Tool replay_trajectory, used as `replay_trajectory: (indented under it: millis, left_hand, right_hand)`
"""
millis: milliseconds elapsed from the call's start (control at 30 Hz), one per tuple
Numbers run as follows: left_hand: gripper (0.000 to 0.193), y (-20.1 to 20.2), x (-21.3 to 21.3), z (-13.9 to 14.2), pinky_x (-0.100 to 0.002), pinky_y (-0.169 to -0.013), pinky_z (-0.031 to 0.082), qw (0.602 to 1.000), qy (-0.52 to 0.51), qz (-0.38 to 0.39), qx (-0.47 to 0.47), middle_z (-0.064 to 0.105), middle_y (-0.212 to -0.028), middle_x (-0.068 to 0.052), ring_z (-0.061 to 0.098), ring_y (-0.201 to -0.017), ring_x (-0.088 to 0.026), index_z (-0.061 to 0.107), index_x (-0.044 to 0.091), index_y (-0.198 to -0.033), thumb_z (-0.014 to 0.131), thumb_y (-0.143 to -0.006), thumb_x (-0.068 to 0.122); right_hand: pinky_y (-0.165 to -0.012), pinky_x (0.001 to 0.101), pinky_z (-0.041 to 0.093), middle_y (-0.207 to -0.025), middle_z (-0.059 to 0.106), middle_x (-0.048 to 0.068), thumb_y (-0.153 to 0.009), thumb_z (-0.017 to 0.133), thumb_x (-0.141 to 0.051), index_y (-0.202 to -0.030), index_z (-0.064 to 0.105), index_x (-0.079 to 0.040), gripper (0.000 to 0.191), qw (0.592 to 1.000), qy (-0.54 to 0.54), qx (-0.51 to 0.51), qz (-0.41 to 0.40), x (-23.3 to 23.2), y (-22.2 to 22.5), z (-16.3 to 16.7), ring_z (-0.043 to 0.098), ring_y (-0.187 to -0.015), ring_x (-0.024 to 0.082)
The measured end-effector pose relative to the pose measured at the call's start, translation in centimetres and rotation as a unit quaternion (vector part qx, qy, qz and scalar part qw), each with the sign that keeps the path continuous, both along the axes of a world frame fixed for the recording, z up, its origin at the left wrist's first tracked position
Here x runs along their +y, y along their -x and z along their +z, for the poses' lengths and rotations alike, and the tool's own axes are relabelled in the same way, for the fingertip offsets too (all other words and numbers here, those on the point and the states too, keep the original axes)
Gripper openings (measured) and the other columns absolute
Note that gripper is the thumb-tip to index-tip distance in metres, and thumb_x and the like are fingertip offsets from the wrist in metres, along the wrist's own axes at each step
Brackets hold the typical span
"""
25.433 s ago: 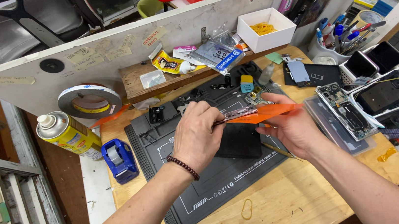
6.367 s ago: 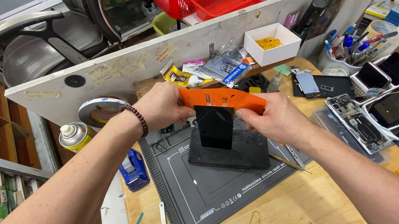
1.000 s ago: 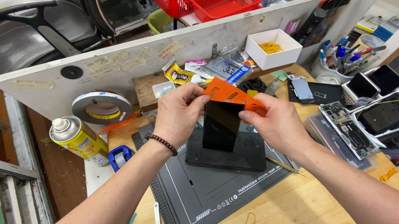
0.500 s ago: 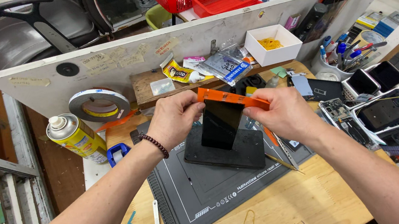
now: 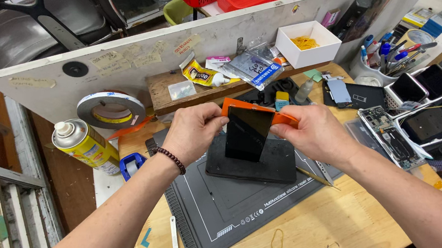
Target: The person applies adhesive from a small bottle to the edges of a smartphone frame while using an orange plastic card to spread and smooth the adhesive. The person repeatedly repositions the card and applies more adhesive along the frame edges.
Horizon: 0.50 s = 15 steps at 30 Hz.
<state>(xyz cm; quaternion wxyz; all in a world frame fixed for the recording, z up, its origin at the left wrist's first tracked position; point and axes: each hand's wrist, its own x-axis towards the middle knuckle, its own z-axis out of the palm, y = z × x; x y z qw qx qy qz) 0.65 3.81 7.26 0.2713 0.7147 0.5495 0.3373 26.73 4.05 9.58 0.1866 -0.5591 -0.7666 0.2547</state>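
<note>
My left hand (image 5: 195, 132) and my right hand (image 5: 315, 133) together hold an orange flat tool (image 5: 255, 109) along the top edge of a black phone screen (image 5: 246, 133). The screen stands tilted, its lower end on a dark rubber pad (image 5: 247, 167). That pad lies on a black silicone work mat (image 5: 224, 205) on the wooden bench. My left thumb and fingers pinch the tool's left end. The fingers of my right hand pinch its right end. A beaded bracelet sits on my left wrist.
A yellow spray can (image 5: 82, 147), a big tape roll (image 5: 111, 109) and a blue tape dispenser (image 5: 131, 165) stand at the left. Opened phones and parts (image 5: 391, 133) fill the right side. A white divider board (image 5: 170, 53) rises behind. Metal tweezers (image 5: 319, 176) lie by the mat.
The orange tool has tipped from a slanted pose to lie level along the screen's top edge. Both hands stayed on it and shifted only slightly.
</note>
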Motion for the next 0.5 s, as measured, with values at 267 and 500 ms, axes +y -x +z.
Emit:
replay_trajectory:
  millis: [267, 500]
  left_hand:
    - [0.032, -0.7, 0.6, -2.2, -0.030, -0.074, 0.061, 0.951, 0.120, -0.013, -0.284, 0.078, -0.099, -0.005, 0.073, -0.085, -0.011, 0.068, 0.002, -0.115, 0.073, -0.086, 0.015]
    - [0.031, -3.2, -0.3, -3.7, -0.032, -0.080, 0.059, 0.987, 0.103, 0.038, -0.116, 0.080, -0.097, -0.006, 0.077, -0.086, -0.014, 0.072, 0.004, -0.110, 0.078, -0.083, 0.017]
  right_hand:
    - [-0.064, 0.0301, 0.054, -0.076, 0.076, 0.006, -0.091, 0.073, -0.020, -0.099, 0.074, -0.005, 0.017, 0.995, 0.004, 0.091, -0.047, -0.9, -0.3, -1.8, 0.066, -0.068, 0.012]
    - [-0.067, 0.0275, 0.060, -0.091, 0.074, 0.002, -0.095, 0.066, -0.015, -0.110, 0.071, -0.004, 0.020, 0.934, 0.084, 0.320, -0.137, -1.0, -0.2, -3.5, 0.069, -0.072, 0.010]
